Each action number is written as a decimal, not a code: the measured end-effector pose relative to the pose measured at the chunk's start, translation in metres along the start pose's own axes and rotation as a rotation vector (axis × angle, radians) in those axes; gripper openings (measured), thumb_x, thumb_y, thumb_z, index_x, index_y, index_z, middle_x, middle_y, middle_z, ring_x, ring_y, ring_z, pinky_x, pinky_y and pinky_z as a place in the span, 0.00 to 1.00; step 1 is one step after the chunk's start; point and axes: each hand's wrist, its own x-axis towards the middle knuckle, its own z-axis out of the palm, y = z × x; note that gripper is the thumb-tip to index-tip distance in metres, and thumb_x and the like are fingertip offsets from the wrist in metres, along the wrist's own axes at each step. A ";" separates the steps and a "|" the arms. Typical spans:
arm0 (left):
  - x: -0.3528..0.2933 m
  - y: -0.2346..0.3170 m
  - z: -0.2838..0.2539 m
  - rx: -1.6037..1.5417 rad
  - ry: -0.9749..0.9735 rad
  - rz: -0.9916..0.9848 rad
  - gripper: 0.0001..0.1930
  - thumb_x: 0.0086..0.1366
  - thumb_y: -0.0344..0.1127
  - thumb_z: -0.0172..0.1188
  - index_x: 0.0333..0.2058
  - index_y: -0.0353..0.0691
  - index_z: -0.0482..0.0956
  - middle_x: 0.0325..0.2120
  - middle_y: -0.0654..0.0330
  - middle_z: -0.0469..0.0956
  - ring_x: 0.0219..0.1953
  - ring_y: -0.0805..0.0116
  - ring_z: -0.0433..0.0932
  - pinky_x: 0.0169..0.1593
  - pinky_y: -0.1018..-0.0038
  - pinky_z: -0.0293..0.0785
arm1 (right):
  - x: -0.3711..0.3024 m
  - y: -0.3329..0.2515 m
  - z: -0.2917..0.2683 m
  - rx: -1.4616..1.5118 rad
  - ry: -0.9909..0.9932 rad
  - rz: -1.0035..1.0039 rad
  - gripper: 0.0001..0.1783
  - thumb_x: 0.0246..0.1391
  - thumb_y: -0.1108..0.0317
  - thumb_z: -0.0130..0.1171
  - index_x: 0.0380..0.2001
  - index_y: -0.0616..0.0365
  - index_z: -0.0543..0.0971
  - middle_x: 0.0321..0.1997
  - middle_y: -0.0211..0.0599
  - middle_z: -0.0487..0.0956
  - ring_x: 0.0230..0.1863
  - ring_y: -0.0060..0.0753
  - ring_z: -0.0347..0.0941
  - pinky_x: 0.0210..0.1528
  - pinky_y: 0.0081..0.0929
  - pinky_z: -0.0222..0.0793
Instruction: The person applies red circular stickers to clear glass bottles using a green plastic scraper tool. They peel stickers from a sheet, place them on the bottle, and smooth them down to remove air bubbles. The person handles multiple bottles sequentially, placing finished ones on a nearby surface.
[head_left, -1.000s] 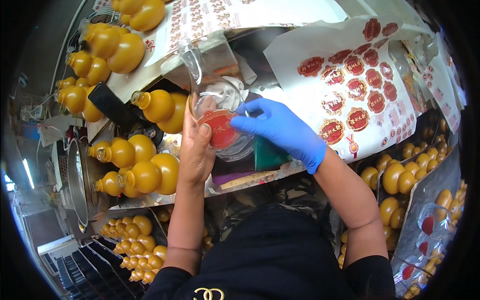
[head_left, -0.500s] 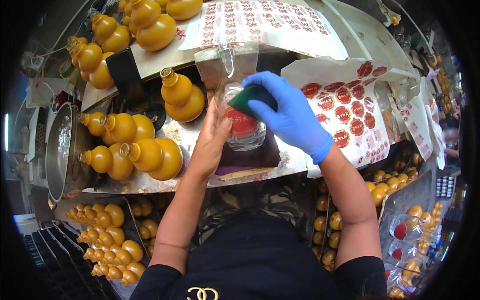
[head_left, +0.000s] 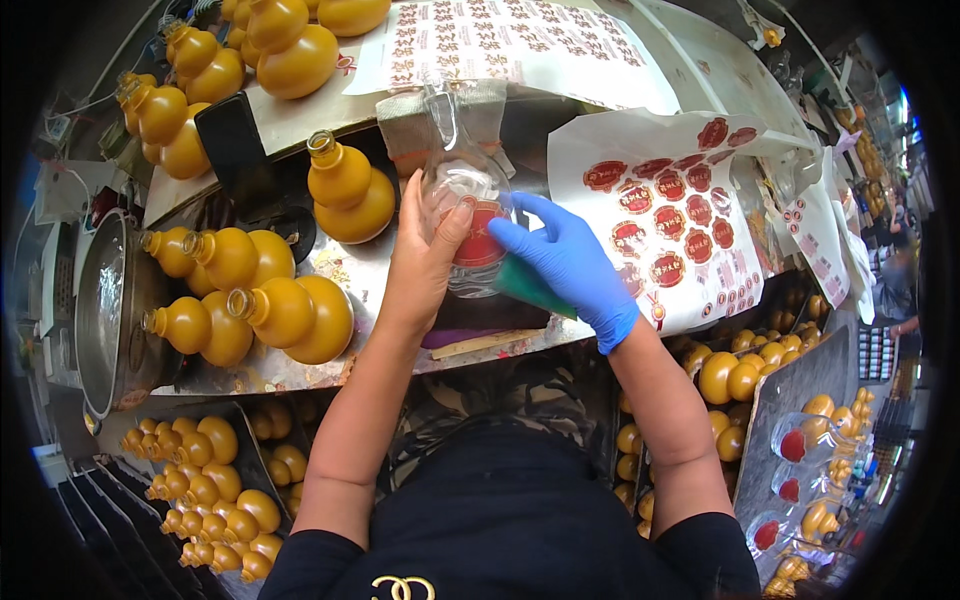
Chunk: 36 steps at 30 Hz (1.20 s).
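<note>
My bare left hand [head_left: 425,265] is wrapped round the left side of a clear glass bottle [head_left: 467,180] with a long neck pointing away from me. Its thumb lies on the red label [head_left: 480,237] on the bottle's front. The blue-gloved right hand [head_left: 572,262] is at the bottle's right side, thumb tip at the label's right edge and fingers behind. A thin green sheet-like pad [head_left: 535,287] is tucked under that palm, partly hidden. Beneath the bottle is a dark cloth pad [head_left: 480,335].
Sheets of red label stickers [head_left: 670,220] lie right, with another printed sheet [head_left: 520,45] at the back. Yellow gourd-shaped bottles [head_left: 350,190] stand left, beside a metal pan [head_left: 112,310] and black phone-like panel [head_left: 232,140]. Crates of yellow bottles [head_left: 205,480] flank me below.
The gloved hand has moved down and off the label's face to the bottle's right side, lowering the green pad with it. My left hand still holds the bottle. The whole view has shifted slightly.
</note>
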 end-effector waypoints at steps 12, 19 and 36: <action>-0.007 0.012 0.016 0.064 0.104 -0.011 0.41 0.67 0.48 0.57 0.67 0.34 0.45 0.63 0.47 0.55 0.63 0.61 0.61 0.65 0.67 0.58 | 0.008 0.012 0.001 -0.052 0.001 -0.042 0.29 0.51 0.53 0.67 0.47 0.67 0.76 0.33 0.31 0.76 0.32 0.15 0.68 0.36 0.17 0.67; -0.002 0.000 0.002 0.022 0.091 0.022 0.51 0.61 0.44 0.63 0.68 0.32 0.35 0.65 0.38 0.49 0.68 0.52 0.53 0.67 0.63 0.51 | -0.011 -0.024 -0.024 0.248 0.080 -0.154 0.20 0.50 0.65 0.62 0.45 0.59 0.73 0.41 0.32 0.77 0.41 0.21 0.72 0.47 0.20 0.67; 0.004 -0.003 0.003 0.061 0.126 0.009 0.50 0.61 0.41 0.65 0.68 0.30 0.37 0.65 0.35 0.49 0.67 0.50 0.54 0.66 0.64 0.56 | -0.016 0.000 -0.032 0.335 0.047 -0.071 0.16 0.49 0.69 0.59 0.43 0.61 0.74 0.39 0.32 0.77 0.40 0.21 0.72 0.46 0.19 0.67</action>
